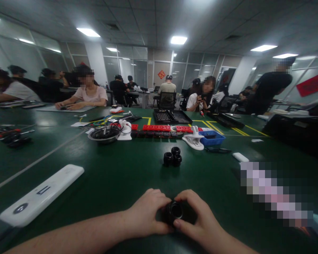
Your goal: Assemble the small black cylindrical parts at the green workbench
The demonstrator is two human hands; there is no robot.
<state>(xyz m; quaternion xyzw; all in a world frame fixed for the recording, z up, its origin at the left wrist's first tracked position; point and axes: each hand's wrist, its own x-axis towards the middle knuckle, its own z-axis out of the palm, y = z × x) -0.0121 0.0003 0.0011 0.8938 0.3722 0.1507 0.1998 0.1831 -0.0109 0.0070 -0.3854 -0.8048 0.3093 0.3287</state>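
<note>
Near the front edge of the green table (116,176), my left hand (149,211) and my right hand (198,215) are both closed around a black cylindrical part (175,210). A round opening on the part shows between my fingers. My left hand grips its left side, with the fingertips partly hidden behind it. On its right side, the thumb and index finger of my right hand press against it. Farther out, straight ahead of my hands, several similar black parts (172,157) stand close together.
A white power bank-like device (43,195) lies at left. Beyond are a metal bowl (104,134) with black items, red blocks (156,127), a white clamp (194,139), a blue bin (212,138) and a black tray (171,116). A pixelated object lies at right. People sit farther back.
</note>
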